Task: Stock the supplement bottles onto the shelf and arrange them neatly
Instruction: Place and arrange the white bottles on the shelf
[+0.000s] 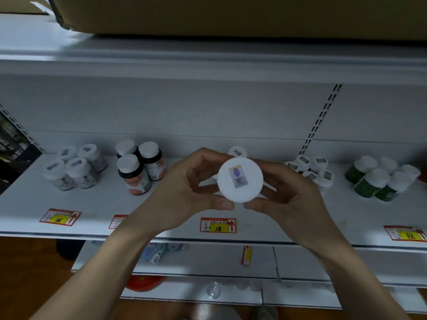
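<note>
So a white-capped bottle [240,179] is held out in front of the shelf [97,204], above its front edge, pinched between the left hand [184,192] and right hand [293,195], cap facing the camera. Several groups are already stocked: pale bottles [74,167] toward the left edge, dark bottles [138,165] beside them, green bottles [381,179] toward the right edge. Only one lone bottle [237,151] is seen behind the hands, so that middle spot probably gets filled next.

A white-capped supplement bottle [240,179], cap sticker facing the camera, is held above the white shelf [97,204] where bottle clusters [138,167] stand upright.
</note>
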`<act>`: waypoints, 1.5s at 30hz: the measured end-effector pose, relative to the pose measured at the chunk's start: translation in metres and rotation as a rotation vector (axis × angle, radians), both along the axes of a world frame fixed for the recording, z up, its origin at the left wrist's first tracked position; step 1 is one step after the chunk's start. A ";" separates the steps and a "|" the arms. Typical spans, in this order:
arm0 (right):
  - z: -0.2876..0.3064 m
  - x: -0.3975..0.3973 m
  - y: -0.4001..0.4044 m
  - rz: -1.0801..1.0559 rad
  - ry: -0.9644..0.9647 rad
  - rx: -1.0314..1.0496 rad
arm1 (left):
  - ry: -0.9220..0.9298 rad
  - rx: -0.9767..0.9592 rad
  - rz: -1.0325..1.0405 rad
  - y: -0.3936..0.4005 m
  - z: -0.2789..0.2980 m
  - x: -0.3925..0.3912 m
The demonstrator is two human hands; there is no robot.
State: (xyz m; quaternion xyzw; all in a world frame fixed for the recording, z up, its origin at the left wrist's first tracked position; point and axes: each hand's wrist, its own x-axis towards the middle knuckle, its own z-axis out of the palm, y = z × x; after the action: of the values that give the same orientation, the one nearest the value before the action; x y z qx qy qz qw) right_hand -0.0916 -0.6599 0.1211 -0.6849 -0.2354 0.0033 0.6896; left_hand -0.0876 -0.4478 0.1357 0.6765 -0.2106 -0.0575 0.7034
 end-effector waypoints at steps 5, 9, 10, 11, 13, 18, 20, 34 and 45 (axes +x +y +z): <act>0.008 0.003 0.000 -0.043 0.096 -0.104 | 0.124 0.003 -0.031 0.000 -0.001 0.002; 0.011 0.007 0.004 -0.087 0.138 -0.227 | 0.241 0.108 -0.003 -0.001 0.003 0.004; 0.012 0.009 0.006 -0.108 0.170 -0.210 | 0.269 0.134 0.022 -0.003 0.005 0.005; 0.014 0.009 0.009 -0.131 0.206 -0.194 | 0.289 0.163 0.046 -0.005 0.008 0.006; 0.019 0.009 0.017 -0.173 0.265 -0.214 | 0.328 0.225 0.095 -0.008 0.012 0.007; 0.030 0.014 0.032 -0.285 0.381 -0.260 | 0.523 0.269 0.145 -0.012 0.021 0.015; 0.030 0.016 0.035 -0.311 0.384 -0.246 | 0.531 0.259 0.145 -0.011 0.023 0.019; 0.019 0.029 0.031 -0.190 0.224 -0.204 | 0.408 0.185 0.071 0.010 0.025 0.033; -0.008 0.031 0.024 -0.092 0.136 -0.130 | 0.213 0.158 -0.010 0.014 0.007 0.037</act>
State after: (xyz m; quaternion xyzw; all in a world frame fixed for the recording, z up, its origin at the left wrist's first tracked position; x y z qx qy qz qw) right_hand -0.0605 -0.6355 0.1128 -0.7366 -0.1558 0.0332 0.6573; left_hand -0.0503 -0.4339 0.1428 0.7186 -0.1330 -0.1491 0.6661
